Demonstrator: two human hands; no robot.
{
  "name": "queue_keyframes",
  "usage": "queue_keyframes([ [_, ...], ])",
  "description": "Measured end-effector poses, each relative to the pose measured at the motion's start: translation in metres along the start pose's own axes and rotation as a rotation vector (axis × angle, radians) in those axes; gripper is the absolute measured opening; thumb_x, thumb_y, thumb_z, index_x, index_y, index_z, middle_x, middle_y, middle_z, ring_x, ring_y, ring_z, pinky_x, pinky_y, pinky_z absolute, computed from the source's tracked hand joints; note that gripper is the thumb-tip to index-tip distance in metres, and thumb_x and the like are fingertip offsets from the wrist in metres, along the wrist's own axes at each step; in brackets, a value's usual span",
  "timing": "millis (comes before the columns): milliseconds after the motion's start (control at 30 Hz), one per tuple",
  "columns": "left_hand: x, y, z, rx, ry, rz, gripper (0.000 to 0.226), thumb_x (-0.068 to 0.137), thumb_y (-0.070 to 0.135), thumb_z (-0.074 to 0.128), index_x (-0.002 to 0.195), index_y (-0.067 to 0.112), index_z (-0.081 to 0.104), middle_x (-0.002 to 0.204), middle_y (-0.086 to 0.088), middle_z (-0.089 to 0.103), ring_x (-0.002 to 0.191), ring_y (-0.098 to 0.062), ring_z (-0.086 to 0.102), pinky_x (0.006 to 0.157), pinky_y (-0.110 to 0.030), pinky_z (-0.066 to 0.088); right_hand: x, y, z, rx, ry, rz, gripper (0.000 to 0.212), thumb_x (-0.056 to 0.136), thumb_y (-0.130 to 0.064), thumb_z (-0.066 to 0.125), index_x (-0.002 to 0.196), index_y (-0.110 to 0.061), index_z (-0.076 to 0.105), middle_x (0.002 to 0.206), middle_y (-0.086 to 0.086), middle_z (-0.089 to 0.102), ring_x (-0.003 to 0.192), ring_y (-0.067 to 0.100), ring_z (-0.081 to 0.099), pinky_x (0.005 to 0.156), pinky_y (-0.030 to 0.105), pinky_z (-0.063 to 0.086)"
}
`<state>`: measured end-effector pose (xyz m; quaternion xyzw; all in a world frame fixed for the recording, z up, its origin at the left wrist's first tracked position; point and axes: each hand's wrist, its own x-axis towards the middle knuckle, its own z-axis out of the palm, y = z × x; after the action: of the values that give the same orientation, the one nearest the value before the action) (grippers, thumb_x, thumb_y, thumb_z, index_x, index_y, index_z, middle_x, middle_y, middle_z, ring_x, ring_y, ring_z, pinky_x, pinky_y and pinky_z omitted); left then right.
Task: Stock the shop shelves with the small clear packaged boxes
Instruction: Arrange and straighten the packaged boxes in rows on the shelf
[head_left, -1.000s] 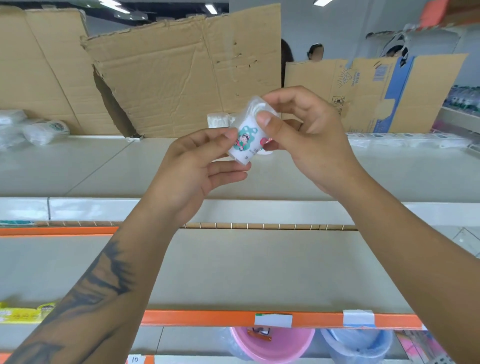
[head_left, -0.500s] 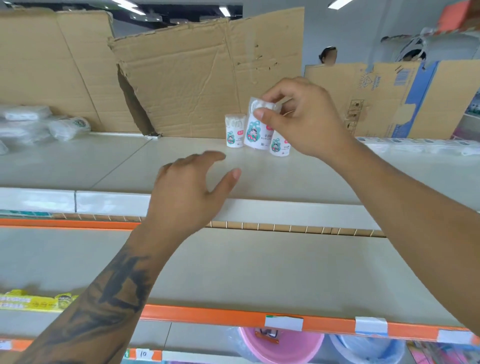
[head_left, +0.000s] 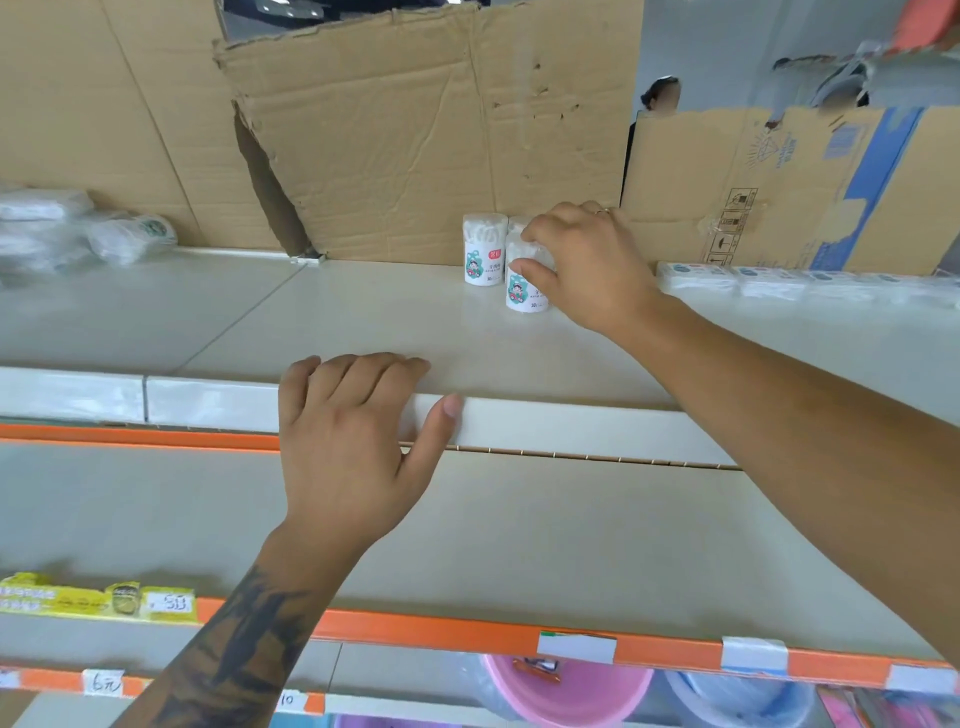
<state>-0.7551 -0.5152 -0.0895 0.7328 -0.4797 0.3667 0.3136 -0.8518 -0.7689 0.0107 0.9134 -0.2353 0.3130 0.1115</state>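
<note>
Clear plastic: the small clear round box packed with white cotton swabs (head_left: 525, 283) stands on the pale top shelf (head_left: 363, 317), its base apparently down, just in front of two like boxes by the torn brown cardboard backing (head_left: 415, 130).
Right hand (head_left: 587, 265): its grip is curled round that front box, thumb on the near side, fingertips over the lid.
Left hand (head_left: 348, 431): fingers straight and flat on the shelf's white front lip, thumb spread, holding nothing.
Neighbour: the rear-left box of the same kind (head_left: 484, 249) stands upright, close beside the held one; whether they touch I cannot tell.
Doing it well: judging from here, the box wants squaring up so its picture faces outward, then a straight lift of the fingers so the light tub does not tip or knock the ones behind.
Labels: each box carries a cartoon child in teal and red, a red tag and small print, with "30" just readable low on the rear one.
Price tags: handwritten "6" something and "10" on the orange rail strips (head_left: 104, 682) below; the yellow tag (head_left: 78, 600) is too blurred to read.
</note>
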Motion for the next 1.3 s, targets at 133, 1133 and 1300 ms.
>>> queue_keyframes([
  [133,-0.001,0.001,0.004,0.007,0.034,-0.005,0.047,0.103,0.054,0.044,0.107,0.019,0.075,0.103,0.004,0.073,0.096,-0.028,0.062,0.098,-0.051,0.04,-0.001,0.0,0.0,-0.041,-0.03,0.028,0.045,0.094,-0.045,0.066,0.132,-0.02,0.061,0.127,0.007,0.061,0.117,0.035,0.053,0.101,0.042,0.029],
  [1133,0.138,0.067,0.062,0.049,-0.61,-0.03,0.081,0.097,0.051,0.054,0.164,0.03,0.014,0.171,0.003,0.016,0.155,-0.024,0.02,0.123,-0.054,0.016,-0.025,0.059,-0.013,0.265,-0.11,0.194,0.048,0.086,-0.035,0.078,0.125,-0.021,0.056,0.113,0.007,0.058,0.098,0.028,0.061,0.085,0.042,0.053],
  [1300,0.136,0.071,0.066,0.068,-0.58,-0.02,0.086,0.093,0.053,0.059,0.163,0.03,0.015,0.17,0.001,0.018,0.153,-0.026,0.024,0.122,-0.052,0.019,-0.021,0.056,-0.009,0.216,-0.123,0.208,0.046,0.091,-0.033,0.073,0.128,-0.02,0.05,0.114,0.011,0.054,0.099,0.035,0.059,0.079,0.04,0.05],
])
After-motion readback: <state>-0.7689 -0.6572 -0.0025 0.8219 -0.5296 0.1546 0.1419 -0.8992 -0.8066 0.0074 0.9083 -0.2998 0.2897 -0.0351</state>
